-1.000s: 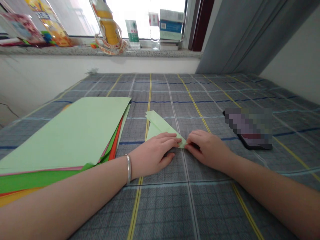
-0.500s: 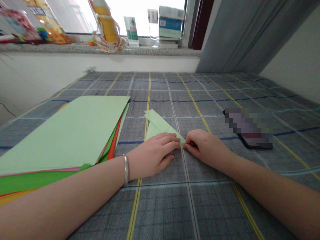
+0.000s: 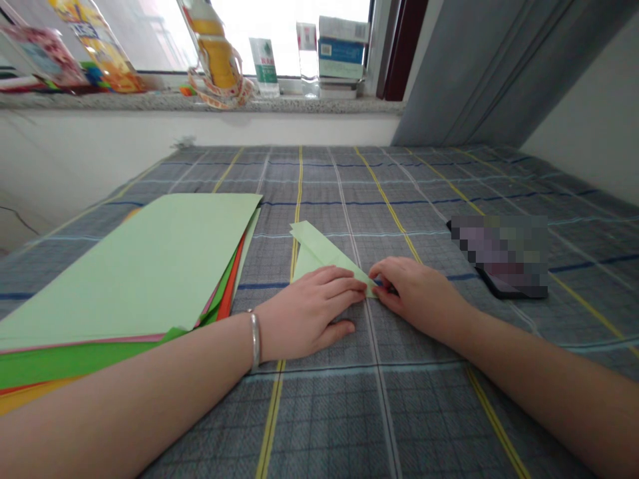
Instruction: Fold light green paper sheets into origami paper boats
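Note:
A piece of light green folded paper (image 3: pixel 324 249) lies on the checked cloth in front of me, its upper edge slanting down to a point at the right. My left hand (image 3: pixel 314 309) rests flat across its lower part, fingers stretched toward that point and thumb apart on the cloth; it hides much of the paper's near side. At the right corner, my right hand (image 3: pixel 414 286) is curled, with thumb and forefinger tips at the paper's tip. The other fingers are bent in. A silver bangle (image 3: pixel 255 339) circles my left wrist.
To the left lies a stack of coloured paper (image 3: pixel 150 259), light green on top. A phone (image 3: pixel 499 259), its screen blurred out, is at the right. Bottles, boxes (image 3: pixel 341 56) and snack bags line the windowsill (image 3: pixel 299 104) behind. A grey curtain (image 3: pixel 479 73) hangs at the right.
The right hand's thumb and forefinger have shifted slightly right and parted a little at the paper's corner. The left fingers have edged right along the paper. The view has moved slightly.

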### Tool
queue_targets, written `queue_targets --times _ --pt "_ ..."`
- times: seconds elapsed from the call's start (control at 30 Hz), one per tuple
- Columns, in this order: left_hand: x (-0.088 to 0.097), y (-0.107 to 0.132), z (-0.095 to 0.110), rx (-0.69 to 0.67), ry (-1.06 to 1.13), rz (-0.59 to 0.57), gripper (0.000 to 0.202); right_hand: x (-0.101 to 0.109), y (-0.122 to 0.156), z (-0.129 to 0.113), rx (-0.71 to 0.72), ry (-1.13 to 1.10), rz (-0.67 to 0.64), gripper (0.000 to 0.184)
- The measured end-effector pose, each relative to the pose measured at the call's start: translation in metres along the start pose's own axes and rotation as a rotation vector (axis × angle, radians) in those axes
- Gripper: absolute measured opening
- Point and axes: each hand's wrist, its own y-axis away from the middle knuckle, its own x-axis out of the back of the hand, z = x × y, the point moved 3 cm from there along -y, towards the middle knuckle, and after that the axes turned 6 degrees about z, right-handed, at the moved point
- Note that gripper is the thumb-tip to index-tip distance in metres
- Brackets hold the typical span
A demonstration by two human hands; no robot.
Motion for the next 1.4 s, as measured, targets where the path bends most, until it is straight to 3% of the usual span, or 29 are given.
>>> queue_targets --times 0.3,0.5,0.9,1.4 --pt "0.000 0.000 0.001 0.008 0.002 0.011 0.041 0.003 0.004 0.002 0.298 -0.006 -0.043 0.019" --pt "0.000 -0.002 0.002 0.018 -0.031 -0.011 0.039 0.010 0.005 0.001 0.402 0.065 -0.045 0.019" --pt "0.002 -0.003 0.003 0.011 -0.082 -0.026 0.036 0.014 0.007 -0.004 0.410 0.203 -0.129 0.008" --pt "0.005 -0.001 0.001 0.027 -0.164 -0.074 0.033 0.018 0.009 0.002 0.405 0.168 -0.138 0.009"
